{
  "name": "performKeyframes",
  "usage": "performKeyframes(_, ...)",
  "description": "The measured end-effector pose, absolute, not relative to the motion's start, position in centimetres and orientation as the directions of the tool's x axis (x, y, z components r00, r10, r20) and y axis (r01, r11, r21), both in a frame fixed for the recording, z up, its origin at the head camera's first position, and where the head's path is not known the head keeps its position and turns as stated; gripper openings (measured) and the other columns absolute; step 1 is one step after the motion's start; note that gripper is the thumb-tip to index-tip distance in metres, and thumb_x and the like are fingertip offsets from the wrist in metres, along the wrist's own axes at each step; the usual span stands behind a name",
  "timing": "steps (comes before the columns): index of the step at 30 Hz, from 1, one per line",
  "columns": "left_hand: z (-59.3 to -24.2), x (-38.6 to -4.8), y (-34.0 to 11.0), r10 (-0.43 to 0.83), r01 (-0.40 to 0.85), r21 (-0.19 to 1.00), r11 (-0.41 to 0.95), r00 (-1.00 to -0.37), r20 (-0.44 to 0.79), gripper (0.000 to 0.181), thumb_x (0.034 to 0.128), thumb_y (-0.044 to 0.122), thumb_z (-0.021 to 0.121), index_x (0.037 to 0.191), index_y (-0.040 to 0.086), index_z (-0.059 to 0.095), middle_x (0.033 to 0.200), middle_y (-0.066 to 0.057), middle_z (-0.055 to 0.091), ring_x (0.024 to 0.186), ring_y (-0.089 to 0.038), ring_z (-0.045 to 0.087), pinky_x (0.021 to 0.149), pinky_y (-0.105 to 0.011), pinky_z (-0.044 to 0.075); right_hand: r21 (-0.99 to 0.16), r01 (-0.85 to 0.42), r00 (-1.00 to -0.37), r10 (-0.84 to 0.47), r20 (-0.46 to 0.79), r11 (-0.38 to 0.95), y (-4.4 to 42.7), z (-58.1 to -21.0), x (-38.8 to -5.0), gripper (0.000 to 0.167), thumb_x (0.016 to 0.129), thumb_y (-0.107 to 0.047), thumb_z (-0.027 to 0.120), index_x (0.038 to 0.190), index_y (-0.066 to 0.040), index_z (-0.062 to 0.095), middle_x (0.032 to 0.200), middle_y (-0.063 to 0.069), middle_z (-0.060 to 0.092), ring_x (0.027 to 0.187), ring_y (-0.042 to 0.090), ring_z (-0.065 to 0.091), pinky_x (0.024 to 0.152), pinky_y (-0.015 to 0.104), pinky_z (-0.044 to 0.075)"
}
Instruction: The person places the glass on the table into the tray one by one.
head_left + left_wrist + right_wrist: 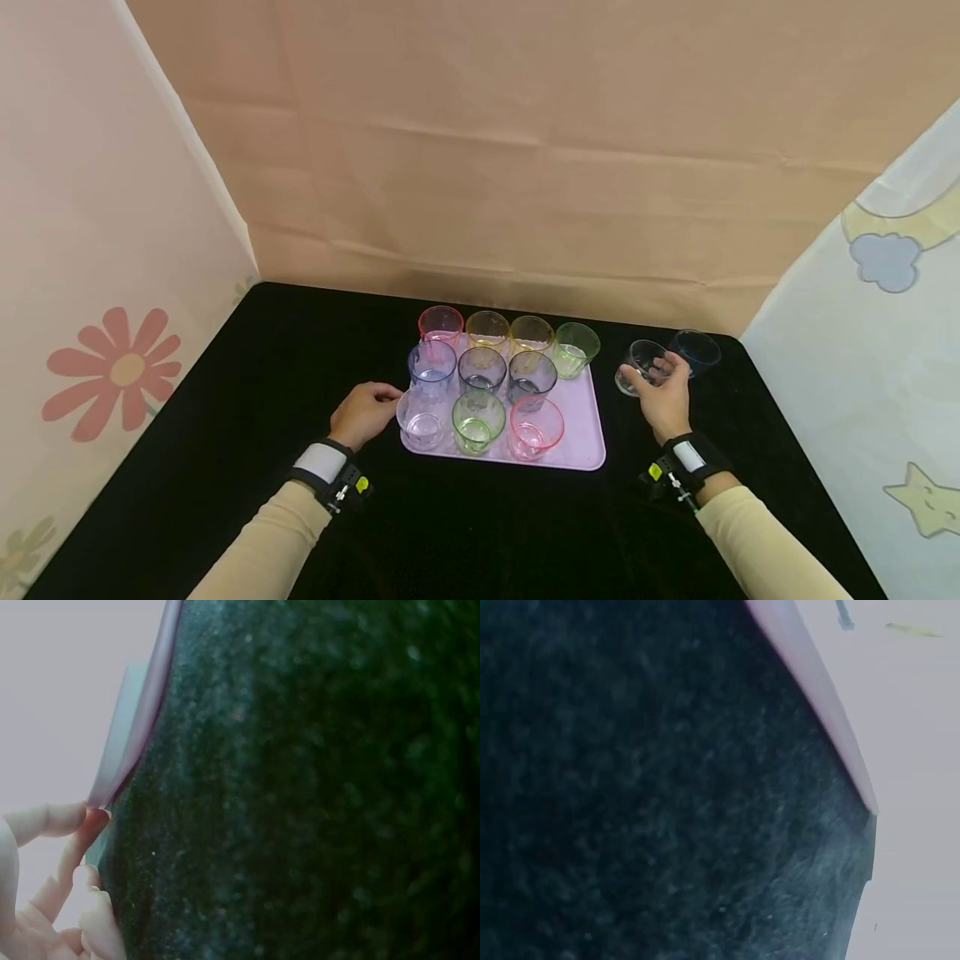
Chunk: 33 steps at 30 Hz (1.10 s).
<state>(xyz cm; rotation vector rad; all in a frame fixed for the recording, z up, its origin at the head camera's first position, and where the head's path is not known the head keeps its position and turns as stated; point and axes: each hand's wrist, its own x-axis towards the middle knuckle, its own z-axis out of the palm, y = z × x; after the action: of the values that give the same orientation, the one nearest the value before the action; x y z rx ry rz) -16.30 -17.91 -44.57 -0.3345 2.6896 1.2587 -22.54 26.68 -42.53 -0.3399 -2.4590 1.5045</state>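
My right hand (663,400) grips a clear glass (641,357) to the right of the pink tray (583,429). Just beyond it stands a dark blue glass (697,350). Whether the clear glass touches the table cannot be told. My left hand (365,414) is at the tray's left side, thumb and finger pinching its edge (139,742) in the left wrist view. Close to those fingertips is a pale clear glass (422,421) on the tray. The right wrist view shows the tray's edge (825,705), but neither the right hand nor its glass.
Several coloured glasses stand in rows on the tray, among them a green glass (478,425), a pink glass (535,433) and a grey glass (482,371). Black cloth (465,533) covers the table. A brown backdrop (480,167) rises behind, with patterned panels at both sides.
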Motion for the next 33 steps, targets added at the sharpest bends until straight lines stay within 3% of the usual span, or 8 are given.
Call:
performKeyframes(18, -44.2, -16.2, -17.9, -0.129, -0.270, 0.730, 0.628, -0.961, -0.245, 0.034, 0.0957, 0.042, 0.065, 0.111, 0.014, 0.076, 0.123, -0.013, 0.065, 0.106, -0.031, 0.058, 0.083, -0.049, 0.038, -0.898, 0.016, -0.988, 0.147, 0.054, 0.441, 25.4, -39.9, -19.4, 0.089, 0.098, -0.022, 0.070, 0.158, -0.002, 0.008, 0.157, 0.029, 0.027, 0.143, 0.045, 0.034, 0.115, 0.060, 0.030)
performKeyframes(33, -44.2, -16.1, -18.0, -0.119, -0.278, 0.735, 0.619, -0.958, -0.261, 0.034, 0.0970, 0.042, 0.064, 0.112, 0.013, 0.075, 0.128, -0.015, 0.063, 0.108, -0.033, 0.057, 0.084, -0.050, 0.039, -0.884, 0.001, -0.999, 0.029, 0.014, 0.467, 23.6, -39.0, -16.0, 0.084, 0.097, -0.022, 0.072, 0.155, 0.000, 0.015, 0.155, 0.025, 0.033, 0.143, 0.042, 0.038, 0.112, 0.053, 0.037)
